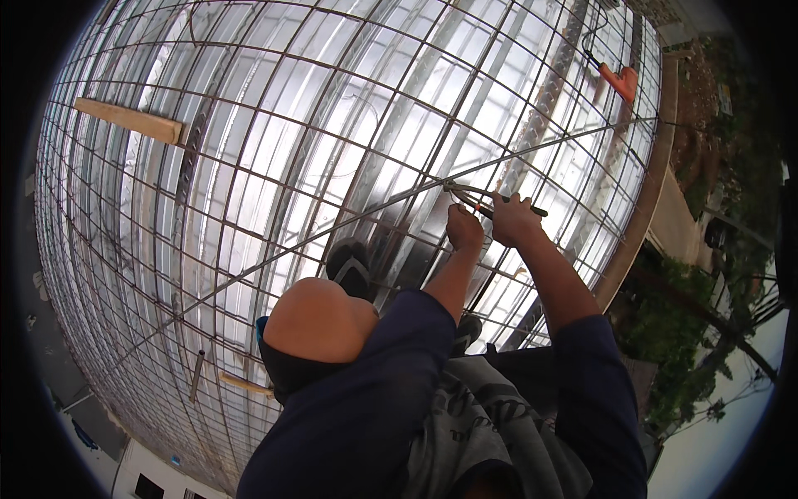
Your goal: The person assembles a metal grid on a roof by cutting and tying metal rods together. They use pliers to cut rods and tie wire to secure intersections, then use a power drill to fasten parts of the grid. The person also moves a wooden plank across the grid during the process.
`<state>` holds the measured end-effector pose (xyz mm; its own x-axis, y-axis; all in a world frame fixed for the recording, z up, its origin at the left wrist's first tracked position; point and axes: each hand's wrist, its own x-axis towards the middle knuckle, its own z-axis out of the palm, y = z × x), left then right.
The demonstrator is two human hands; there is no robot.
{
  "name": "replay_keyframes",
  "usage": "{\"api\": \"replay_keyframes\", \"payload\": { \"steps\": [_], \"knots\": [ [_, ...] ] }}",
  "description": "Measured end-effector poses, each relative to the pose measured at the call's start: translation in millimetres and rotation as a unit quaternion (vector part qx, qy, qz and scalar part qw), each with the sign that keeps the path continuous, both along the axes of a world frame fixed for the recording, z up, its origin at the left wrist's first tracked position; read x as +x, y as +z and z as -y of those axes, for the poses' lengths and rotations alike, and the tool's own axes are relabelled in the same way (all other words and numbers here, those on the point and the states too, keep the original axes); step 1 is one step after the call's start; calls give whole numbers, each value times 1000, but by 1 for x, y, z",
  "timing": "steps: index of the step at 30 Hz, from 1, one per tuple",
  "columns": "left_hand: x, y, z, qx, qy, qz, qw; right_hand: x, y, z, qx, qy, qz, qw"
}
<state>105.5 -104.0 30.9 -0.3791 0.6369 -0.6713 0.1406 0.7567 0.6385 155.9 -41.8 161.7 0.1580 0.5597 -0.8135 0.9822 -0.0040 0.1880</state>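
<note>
With the pliers [474, 193] being gripped in the closed right hand [515, 223], their nose is best being steadied squarely at the diagonal bar [532, 150] over the steel mesh [285, 55], though what is being held by the curled left hand [465, 227] cannot be told.

My sleeves: dark navy fabric on the left arm [357, 391] and right arm [594, 366], both ending around the elbow. Shirt front: grey cloth panel [490, 416], dark stylised lettering printed across it. Below: black fabric leg garment [291, 372], thin blue edge [261, 327] showing beside the bare knee. Left foot: dark sandal [337, 259], paler grey V-shaped strap. Right footwear [468, 329]: dark, mostly hidden. Left hand [464, 229], right hand [515, 220]: both bare.
</note>
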Motion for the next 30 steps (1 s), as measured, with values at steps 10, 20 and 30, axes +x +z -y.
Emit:
{"api": "replay_keyframes", "payload": {
  "steps": [10,20,30],
  "knots": [
    [-14,10,-3,-67,-65,-11,996,-33,-14,29,140,44,96,984],
    [-32,12,2,-20,-52,4,998,-29,-11,7,-61,-101,34,992],
    [-31,12,2,-52,-113,-10,992,-3,-25,3,-78,-95,-157,980]
  ]
}}
